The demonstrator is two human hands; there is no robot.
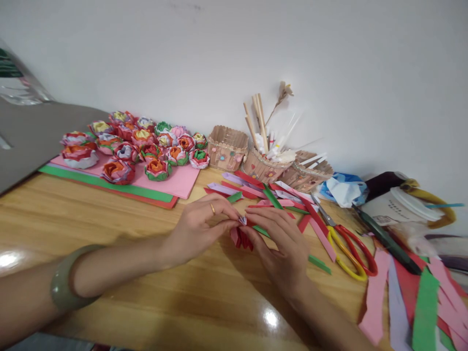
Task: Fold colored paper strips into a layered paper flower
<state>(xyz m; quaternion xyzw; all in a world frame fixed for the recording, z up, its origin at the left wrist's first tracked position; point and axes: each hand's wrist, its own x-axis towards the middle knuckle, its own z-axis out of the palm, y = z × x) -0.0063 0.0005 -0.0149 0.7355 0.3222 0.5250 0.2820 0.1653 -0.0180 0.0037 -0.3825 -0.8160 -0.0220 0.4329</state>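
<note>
A plain pale wall (164, 58) is rising behind a shiny wooden worktop (146, 302). Above it, the left hand (201, 226) is pinching a small bundle of folded paper (241, 239) between thumb and forefinger. The right hand (280, 243) is meeting it from the other side, thumb and fingers pressing on the same bundle, so both grips are looking narrow. Red and pink folds are hanging below the fingers, and a lilac-and-white tip is peeking out between them. For neat work, the left grip should be steadying the layers close to that tip while the right is lining up edges with light pressure; squeezing hard would probably be crushing the creases, and slackness would be letting layers slip.

Just beyond the fingers, folded strips (272, 195) are lying in a loose pile, with scissors (347, 248) resting to its right. Farther out, three baskets (226, 146) are standing by the wall, paper flowers (117, 171) are sitting on coloured sheets (183, 180) to the left, and wider strips (426, 302) are spreading at far right.
</note>
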